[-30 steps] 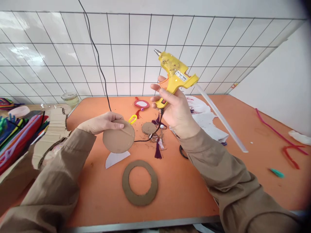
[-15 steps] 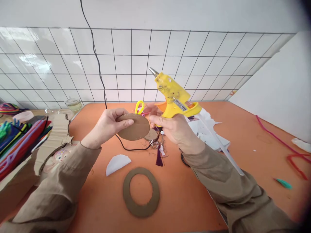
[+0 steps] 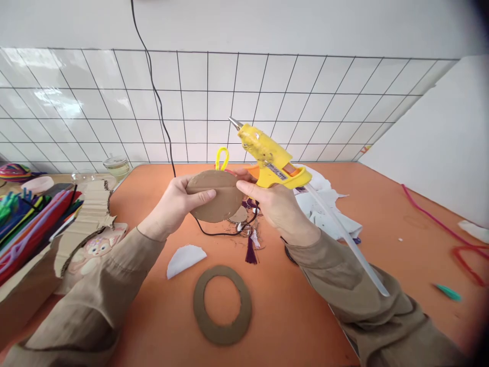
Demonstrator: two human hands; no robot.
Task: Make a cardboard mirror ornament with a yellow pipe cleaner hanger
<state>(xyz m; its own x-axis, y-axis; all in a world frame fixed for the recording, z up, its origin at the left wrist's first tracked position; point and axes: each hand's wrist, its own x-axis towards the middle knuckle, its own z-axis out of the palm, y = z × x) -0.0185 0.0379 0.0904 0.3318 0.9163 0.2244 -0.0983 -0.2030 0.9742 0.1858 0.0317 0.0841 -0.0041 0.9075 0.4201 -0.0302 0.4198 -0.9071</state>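
A round cardboard disc (image 3: 214, 204) is gripped at its left edge by my left hand (image 3: 173, 204), the thumb lying across its face. A loop of yellow pipe cleaner (image 3: 222, 158) stands up behind the disc's top edge. My right hand (image 3: 280, 209) is wrapped round the handle of a yellow glue gun (image 3: 265, 148), and its thumb touches the disc's right edge. The gun's metal nozzle points up and left, above the disc. A clear glue stick (image 3: 346, 237) sticks out of its back, over the right sleeve.
Nearer me on the orange table (image 3: 153, 326) lies a cardboard ring (image 3: 199, 298), with a white paper piece (image 3: 186, 260) behind it. A purple tassel (image 3: 250, 250) and black cord lie beyond. Pipe cleaners (image 3: 34, 224) and torn cardboard (image 3: 89, 204) are left; white scraps (image 3: 324, 204) right.
The disc has tilted up, showing more of its face, and moved slightly right with my left hand. The glue gun has shifted slightly down and left.
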